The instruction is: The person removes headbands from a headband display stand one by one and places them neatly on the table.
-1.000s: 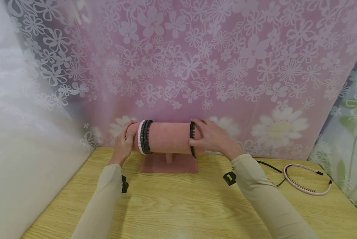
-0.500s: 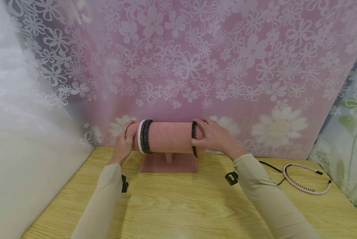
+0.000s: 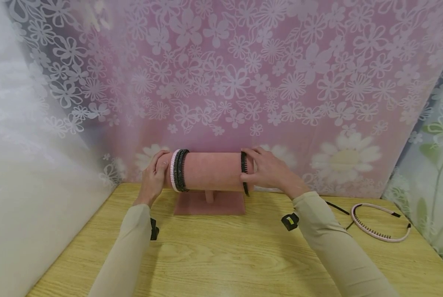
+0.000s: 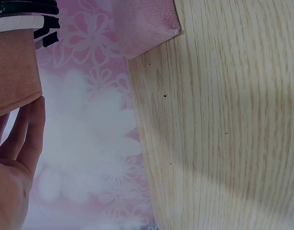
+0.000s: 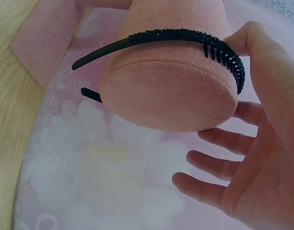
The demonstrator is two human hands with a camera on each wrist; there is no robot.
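A pink velvety headband stand (image 3: 214,171) has a horizontal roll on a post and a flat base. My left hand (image 3: 152,179) grips the roll's left end; in the left wrist view its fingers (image 4: 32,136) reach behind that end. Beside it, a white headband (image 3: 175,171) and black headbands (image 3: 181,170) sit around the roll. My right hand (image 3: 267,169) holds a black headband (image 3: 244,163) near the roll's right end. The right wrist view shows this headband (image 5: 175,36) with dark beads and comb teeth, its thumb (image 5: 240,40) against the band, its other fingers spread behind.
To the right on the wooden table (image 3: 214,255) lie a pink headband with teeth (image 3: 369,233) and a partly hidden black band (image 3: 338,207). A floral curtain (image 3: 221,82) hangs close behind the stand; a white sheet (image 3: 39,185) borders the left.
My right hand has slid a little to the right, bringing the black headband along the roll toward its right end. The left hand and the stand have stayed in place.
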